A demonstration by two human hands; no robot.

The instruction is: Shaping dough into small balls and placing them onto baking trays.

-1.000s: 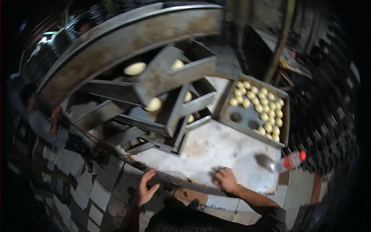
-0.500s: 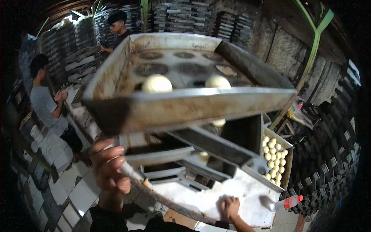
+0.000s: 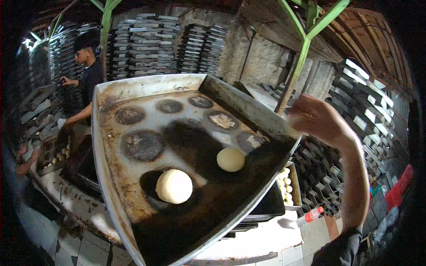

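Note:
A worn metal tray (image 3: 111,164) fills the middle of the view, raised and tilted, with blackened round marks on its bottom. Two pale dough balls lie in it, a brighter one (image 3: 173,186) near the front and another (image 3: 230,159) to its right. My right hand (image 3: 313,117) is up at the tray's right rim, blurred by motion, so whether it grips the rim cannot be made out. My left hand does not show. Behind the tray's lower right, a second pan of several dough balls (image 3: 285,186) is partly hidden.
A person (image 3: 86,75) in a dark top works at the left beside another pan of dough balls (image 3: 60,156); another person's hands (image 3: 26,157) show below. A red-capped bottle (image 3: 310,216) stands at the table edge (image 3: 275,230). Stacked pans (image 3: 142,40) line the walls around green posts (image 3: 301,48).
The tray has come up and across the view, now showing its bottom. My right hand has risen from the table to its right side; my left hand has left view. The view has tilted upward.

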